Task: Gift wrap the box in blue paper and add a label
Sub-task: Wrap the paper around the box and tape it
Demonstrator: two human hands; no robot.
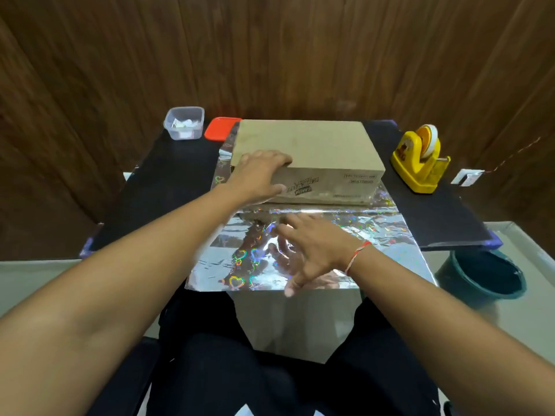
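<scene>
A brown cardboard box (312,145) lies on a shiny silver holographic wrapping sheet (375,235) with heart patterns, spread over a black mat. My left hand (258,172) grips the box's near left corner, fingers on top and thumb on the front face. Palm down, my right hand (315,250) rests on the sheet in front of the box with its fingers spread. The sheet's near end hangs over the table edge toward my lap.
A yellow tape dispenser (420,160) stands at the right on the black mat (168,181). A clear tub (183,123) with paper bits and a red lid (221,128) sit at the back left. A dark green bucket (486,274) stands below right. Wooden wall behind.
</scene>
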